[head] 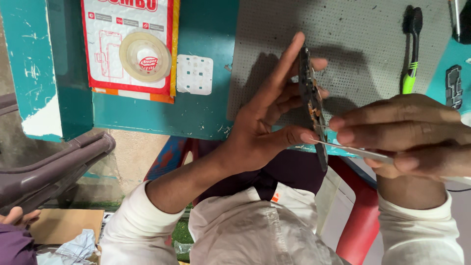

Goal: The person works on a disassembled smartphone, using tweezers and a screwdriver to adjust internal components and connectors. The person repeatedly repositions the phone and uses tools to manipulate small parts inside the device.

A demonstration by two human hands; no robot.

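Ahead of me, on the teal bench, a flat rectangular package [128,46] lies, white with red border and orange-yellow edge. A clear tape roll [145,57] with a red-and-white label sits on it.

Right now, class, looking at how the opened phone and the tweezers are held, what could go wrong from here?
1. The left hand holds the opened phone edge-on above the lap, not on the perforated mat; a slip could drop it.
2. The right hand pinches thin metal tweezers with the tips at the exposed board; a jerk might scratch it.
3. Any tiny part that comes free could fall past the table edge.
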